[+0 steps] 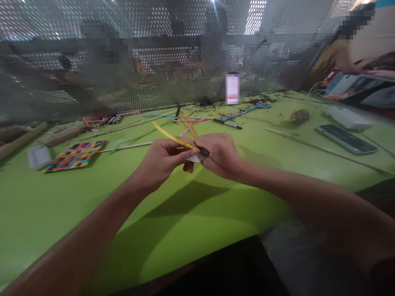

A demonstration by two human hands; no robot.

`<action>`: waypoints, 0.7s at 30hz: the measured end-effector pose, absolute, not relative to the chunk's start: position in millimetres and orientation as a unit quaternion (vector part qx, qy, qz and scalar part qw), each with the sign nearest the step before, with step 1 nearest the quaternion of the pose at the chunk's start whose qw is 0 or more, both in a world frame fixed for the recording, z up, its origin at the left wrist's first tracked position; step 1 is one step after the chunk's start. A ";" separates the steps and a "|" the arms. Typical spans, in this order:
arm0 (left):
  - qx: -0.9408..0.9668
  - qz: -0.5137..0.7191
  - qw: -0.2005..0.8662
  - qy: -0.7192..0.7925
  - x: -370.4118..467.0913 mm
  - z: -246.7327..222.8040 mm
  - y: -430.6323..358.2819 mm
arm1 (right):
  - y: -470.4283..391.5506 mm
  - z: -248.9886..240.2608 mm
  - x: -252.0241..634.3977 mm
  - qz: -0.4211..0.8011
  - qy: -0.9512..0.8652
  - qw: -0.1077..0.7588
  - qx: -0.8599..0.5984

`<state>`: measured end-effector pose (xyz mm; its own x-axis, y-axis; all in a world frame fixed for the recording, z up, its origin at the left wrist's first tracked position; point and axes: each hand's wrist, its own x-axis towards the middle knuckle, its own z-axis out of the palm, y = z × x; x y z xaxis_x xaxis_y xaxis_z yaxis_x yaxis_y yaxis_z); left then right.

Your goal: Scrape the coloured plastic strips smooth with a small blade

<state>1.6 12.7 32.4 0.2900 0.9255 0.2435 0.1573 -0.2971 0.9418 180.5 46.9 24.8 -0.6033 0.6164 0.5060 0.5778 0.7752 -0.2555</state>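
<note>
Both my hands meet above the middle of the green table point(191, 213). My left hand point(163, 162) pinches a yellow strip point(171, 135) and a small whitish piece point(195, 157) between thumb and fingers. The yellow strip's free end sticks out up and to the left. My right hand point(220, 154) is closed at the strip's other end, around something dark and too small to name. An orange strip point(189, 125) rises just behind my hands, its lower end hidden by them. Pink strips point(197, 121) lie beyond.
A colourful woven piece point(77, 156) and a white tray point(39, 156) are at the left. Behind my hands lie a pen point(227, 123) and scraps. A lit phone point(232, 88) leans on the perforated panel point(173, 86); another phone point(345, 139) lies right. A person sits far right.
</note>
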 end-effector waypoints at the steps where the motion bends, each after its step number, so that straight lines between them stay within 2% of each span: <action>1: 0.673 0.443 0.435 0.401 2.1 32.5 12.5 | 47.2 24.5 180.5 0.028 -0.895 0.297 -0.332; 21: 0.681 0.447 0.432 0.387 -0.8 25.3 14.9 | 47.3 23.3 180.6 0.011 -0.900 0.275 -0.337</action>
<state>-0.8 14.9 25.3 0.3011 0.9133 0.2742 0.1421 -0.3273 0.9342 180.6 47.3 23.3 -0.6210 0.6130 0.4885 0.6012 0.7724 -0.2051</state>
